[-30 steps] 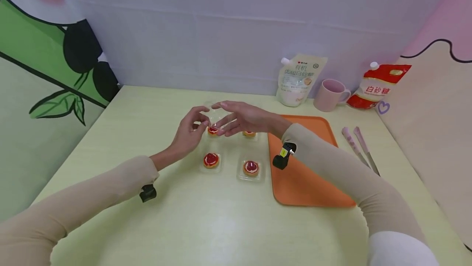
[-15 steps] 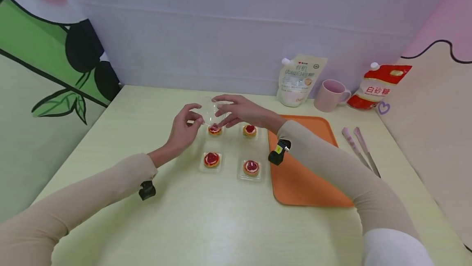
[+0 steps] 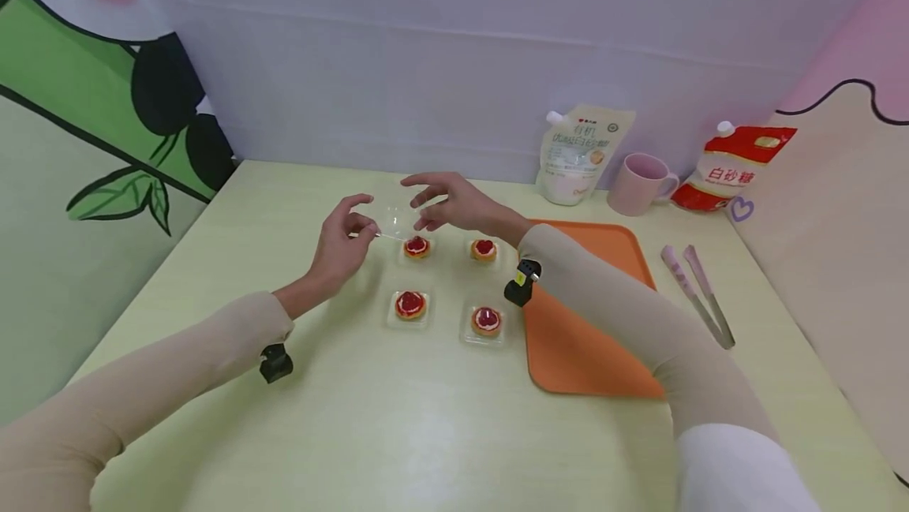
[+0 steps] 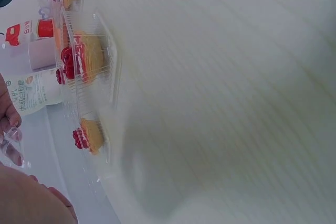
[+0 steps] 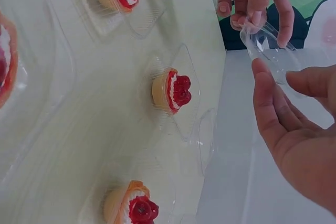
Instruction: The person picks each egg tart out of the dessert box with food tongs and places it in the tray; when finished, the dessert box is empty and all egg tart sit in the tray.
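My left hand (image 3: 339,244) pinches the edge of a clear plastic lid (image 3: 396,222) between thumb and fingers, above the back-left fruit tart (image 3: 417,248). My right hand (image 3: 465,203) is at the other side of the lid, its fingers spread and loosely bent. In the right wrist view, the thumb and fingertips of my right hand (image 5: 304,124) lie close to the lid (image 5: 270,51); any contact is hard to tell. Several more red-topped tarts, such as the front-left tart (image 3: 409,305) and front-right tart (image 3: 486,321), sit in clear plastic boxes on the table.
An orange tray (image 3: 589,346) lies to the right, partly under my right forearm. Tongs with pink handles (image 3: 676,269) are beyond it. Along the back stand a white spouted sugar pouch (image 3: 582,153), a pink mug (image 3: 632,187) and a red sugar bag (image 3: 724,169).
My left hand has drawn leftward with the lid, and the gap between my hands has widened. My right hand's fingers have come away from around the lid. The tarts stay in place.
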`<state>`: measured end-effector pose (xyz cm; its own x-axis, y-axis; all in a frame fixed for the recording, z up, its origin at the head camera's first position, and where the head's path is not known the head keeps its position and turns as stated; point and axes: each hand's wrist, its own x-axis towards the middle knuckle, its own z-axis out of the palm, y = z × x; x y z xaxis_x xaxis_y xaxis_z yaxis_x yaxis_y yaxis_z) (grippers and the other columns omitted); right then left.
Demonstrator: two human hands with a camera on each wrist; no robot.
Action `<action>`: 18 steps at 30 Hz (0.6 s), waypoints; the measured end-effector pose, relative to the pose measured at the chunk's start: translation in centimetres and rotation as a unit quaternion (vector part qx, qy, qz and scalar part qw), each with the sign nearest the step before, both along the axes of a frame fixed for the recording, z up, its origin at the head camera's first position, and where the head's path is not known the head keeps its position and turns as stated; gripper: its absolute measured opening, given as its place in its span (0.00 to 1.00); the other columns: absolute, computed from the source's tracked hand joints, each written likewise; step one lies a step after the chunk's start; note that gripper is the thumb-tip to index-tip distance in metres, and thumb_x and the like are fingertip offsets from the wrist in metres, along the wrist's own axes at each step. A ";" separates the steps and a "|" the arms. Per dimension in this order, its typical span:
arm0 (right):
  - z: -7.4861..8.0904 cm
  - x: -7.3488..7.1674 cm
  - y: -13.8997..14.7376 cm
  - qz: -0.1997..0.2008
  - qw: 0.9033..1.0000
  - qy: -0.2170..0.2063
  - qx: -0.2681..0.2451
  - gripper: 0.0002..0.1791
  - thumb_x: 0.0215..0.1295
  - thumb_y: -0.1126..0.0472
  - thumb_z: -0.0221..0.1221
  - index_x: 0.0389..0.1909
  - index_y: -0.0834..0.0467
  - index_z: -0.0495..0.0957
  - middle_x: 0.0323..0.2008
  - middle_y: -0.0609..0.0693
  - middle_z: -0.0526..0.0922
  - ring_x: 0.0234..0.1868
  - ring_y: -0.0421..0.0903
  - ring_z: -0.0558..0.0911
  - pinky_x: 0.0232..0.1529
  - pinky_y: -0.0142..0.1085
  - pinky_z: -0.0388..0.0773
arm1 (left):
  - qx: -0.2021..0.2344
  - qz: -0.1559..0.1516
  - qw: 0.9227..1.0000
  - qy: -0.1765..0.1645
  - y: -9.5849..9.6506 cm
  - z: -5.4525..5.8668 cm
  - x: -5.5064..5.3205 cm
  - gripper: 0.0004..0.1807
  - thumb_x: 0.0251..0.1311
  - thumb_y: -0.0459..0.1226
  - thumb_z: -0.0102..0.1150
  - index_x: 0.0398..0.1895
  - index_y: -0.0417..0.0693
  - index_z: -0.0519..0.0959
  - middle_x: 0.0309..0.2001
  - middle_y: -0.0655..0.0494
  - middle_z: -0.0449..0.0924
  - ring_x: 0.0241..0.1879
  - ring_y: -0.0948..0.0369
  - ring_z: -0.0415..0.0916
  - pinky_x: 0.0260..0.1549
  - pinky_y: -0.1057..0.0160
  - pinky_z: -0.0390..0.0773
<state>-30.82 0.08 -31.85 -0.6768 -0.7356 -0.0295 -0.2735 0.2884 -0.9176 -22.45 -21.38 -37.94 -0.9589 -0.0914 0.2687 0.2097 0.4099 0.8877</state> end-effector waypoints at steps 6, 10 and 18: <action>-0.5 -1.2 -1.8 -0.009 1.000 -0.020 0.003 0.29 0.70 0.74 0.53 0.71 0.55 0.67 0.53 0.61 0.80 0.44 0.59 0.87 0.52 0.47 0.83 | 0.001 0.008 1.000 -0.029 -1.3 -0.1 0.1 0.27 0.70 0.30 0.51 0.71 0.48 0.65 0.42 0.35 0.82 0.37 0.63 0.79 0.37 0.74 0.75; -0.6 -2.0 -3.3 -0.008 0.999 -0.033 0.003 0.28 0.71 0.73 0.53 0.71 0.59 0.67 0.51 0.62 0.79 0.42 0.58 0.87 0.55 0.52 0.80 | 0.010 0.014 0.999 -0.042 -2.4 0.0 0.1 0.28 0.69 0.30 0.51 0.72 0.47 0.65 0.38 0.46 0.84 0.35 0.64 0.80 0.37 0.74 0.77; -1.9 -3.6 -6.3 -0.017 0.999 -0.043 -0.002 0.24 0.70 0.72 0.55 0.67 0.63 0.71 0.41 0.61 0.82 0.42 0.61 0.85 0.55 0.53 0.80 | 0.003 0.017 0.995 -0.097 -5.5 0.3 -0.2 0.30 0.68 0.35 0.58 0.73 0.45 0.65 0.29 0.74 0.78 0.31 0.73 0.76 0.32 0.73 0.76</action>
